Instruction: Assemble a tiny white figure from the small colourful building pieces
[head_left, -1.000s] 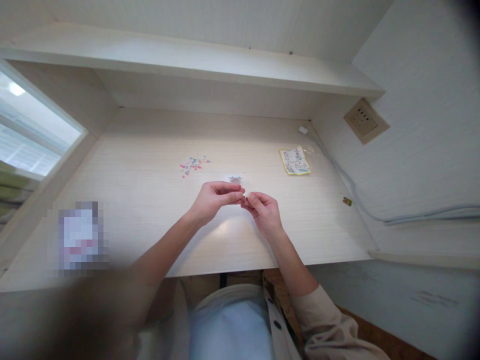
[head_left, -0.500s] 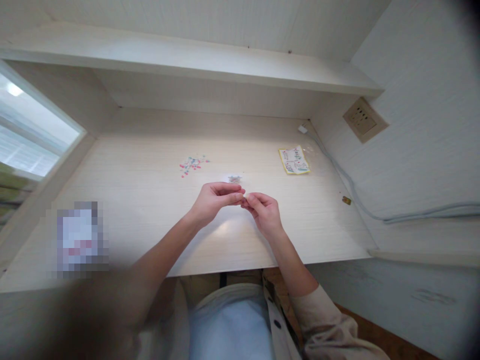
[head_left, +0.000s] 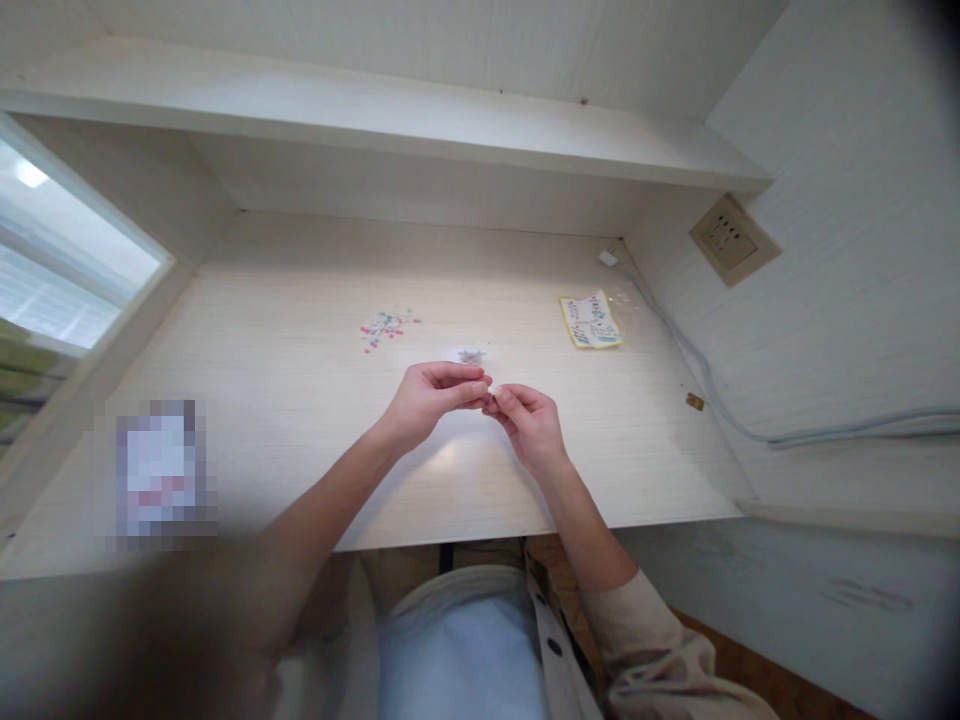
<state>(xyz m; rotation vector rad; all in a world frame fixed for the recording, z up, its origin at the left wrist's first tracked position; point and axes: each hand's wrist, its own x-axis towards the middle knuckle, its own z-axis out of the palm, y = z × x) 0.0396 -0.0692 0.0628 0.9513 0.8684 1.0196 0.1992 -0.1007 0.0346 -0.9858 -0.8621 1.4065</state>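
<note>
My left hand and my right hand meet fingertip to fingertip above the middle of the pale wooden desk. Both are closed in a pinch on something tiny that I cannot make out. Just beyond the fingertips lies a small clear packet with little bits in it. Farther back and to the left, a scatter of small pink and blue beads lies on the desk.
A yellow-edged printed packet lies at the back right. A grey cable runs along the right wall below a wall socket. A small brass piece sits near the cable. A shelf overhangs the desk; a window is at left.
</note>
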